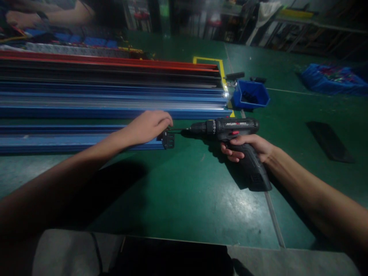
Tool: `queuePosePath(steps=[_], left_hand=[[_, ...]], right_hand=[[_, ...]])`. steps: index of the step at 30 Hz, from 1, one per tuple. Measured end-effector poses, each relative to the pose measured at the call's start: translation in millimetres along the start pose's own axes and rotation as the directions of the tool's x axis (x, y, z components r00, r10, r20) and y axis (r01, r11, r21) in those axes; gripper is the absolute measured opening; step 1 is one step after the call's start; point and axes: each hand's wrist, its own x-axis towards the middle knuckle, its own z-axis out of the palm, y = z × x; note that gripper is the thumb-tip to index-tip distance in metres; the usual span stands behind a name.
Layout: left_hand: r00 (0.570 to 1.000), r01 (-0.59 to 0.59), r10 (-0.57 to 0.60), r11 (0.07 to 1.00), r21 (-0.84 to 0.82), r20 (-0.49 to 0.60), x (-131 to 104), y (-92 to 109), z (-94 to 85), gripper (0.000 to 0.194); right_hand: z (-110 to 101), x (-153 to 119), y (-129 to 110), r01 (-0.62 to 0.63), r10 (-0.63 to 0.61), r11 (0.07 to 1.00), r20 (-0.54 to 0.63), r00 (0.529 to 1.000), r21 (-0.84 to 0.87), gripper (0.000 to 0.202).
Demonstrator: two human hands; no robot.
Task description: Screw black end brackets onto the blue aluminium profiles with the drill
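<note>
My right hand [247,147] is wrapped round the handle of a black cordless drill [230,128], whose long thin bit points left. The bit's tip reaches a black end piece [168,140] at the right end of a blue metal profile [71,141]. Over that end of the profile lies my left hand [149,126], fingers bent down around it by the end piece. The fingertips partly cover the spot where the bit meets the piece.
Behind lie long blue, black and red profiles [115,97]. A blue bin [251,94] stands beyond the drill, a dark flat object [329,142] at the right, and a blue tray [333,78] further back. Another person's arm [66,17] shows at the upper left.
</note>
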Motion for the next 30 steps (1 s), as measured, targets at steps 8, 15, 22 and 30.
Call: queuePosePath(steps=[8,15,22,30], left_hand=[[1.0,0.001,-0.001,1.0,0.002,0.011,-0.2,1.3,-1.2,0.046],[1.0,-0.014,0.014,1.0,0.007,-0.005,-0.2,-0.8,0.2,0.046],[1.0,-0.005,0.005,1.0,0.005,0.007,0.1,-0.4,-0.1,0.046],[1.0,-0.01,0.01,1.0,0.0,0.006,0.1,0.6,-0.4,0.045]], right_hand=[[0.7,0.3,0.2,-0.001,0.001,1.0,-0.017,1.0,0.009,0.021],[0.4,-0.8,-0.3,-0.005,0.005,1.0,-0.022,1.0,0.002,0.02],[-0.1,-1.0,-0.7,-0.008,0.008,1.0,-0.006,1.0,0.013,0.023],[0.1,-1.4,-1.0,-0.015,0.015,1.0,-0.024,1.0,0.015,0.02]])
